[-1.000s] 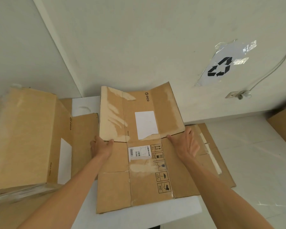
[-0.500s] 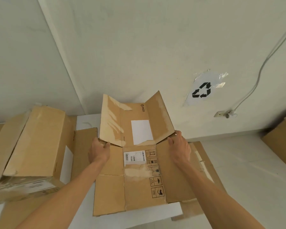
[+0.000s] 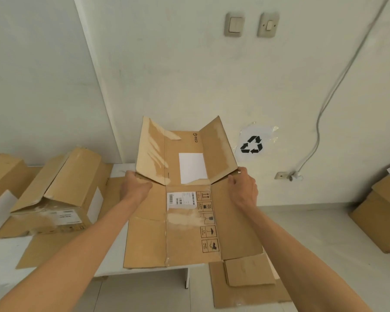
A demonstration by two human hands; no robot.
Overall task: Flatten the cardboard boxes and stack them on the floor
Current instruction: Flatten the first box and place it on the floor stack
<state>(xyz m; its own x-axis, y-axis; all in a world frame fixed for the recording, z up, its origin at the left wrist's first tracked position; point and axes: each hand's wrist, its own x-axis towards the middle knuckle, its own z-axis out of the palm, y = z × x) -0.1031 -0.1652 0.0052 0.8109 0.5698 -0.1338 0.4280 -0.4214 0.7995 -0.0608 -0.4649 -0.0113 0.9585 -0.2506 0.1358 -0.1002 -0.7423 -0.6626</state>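
Note:
A flattened brown cardboard box [image 3: 189, 224] with a shipping label and handling symbols lies over the right end of a white table [image 3: 2, 257]. Its far flaps [image 3: 185, 154] stand up, bent toward me. My left hand [image 3: 134, 188] grips the box's left edge at the flap fold. My right hand [image 3: 243, 188] grips the right edge at the same fold. On the floor below, to the right, lies flattened cardboard [image 3: 248, 282]. An unflattened box [image 3: 61, 192] lies on its side at the table's left.
Another box [image 3: 0, 179] sits at the far left and one more [image 3: 381, 212] stands on the floor at the right. A recycling sign [image 3: 251, 145] is taped to the wall. A cable [image 3: 324, 104] runs down to a wall outlet [image 3: 282, 175]. Pale floor tiles spread to the right.
The box has come up and shifted right with both hands on its sides, and its far flaps have folded up more steeply. My view has tilted upward, showing more wall.

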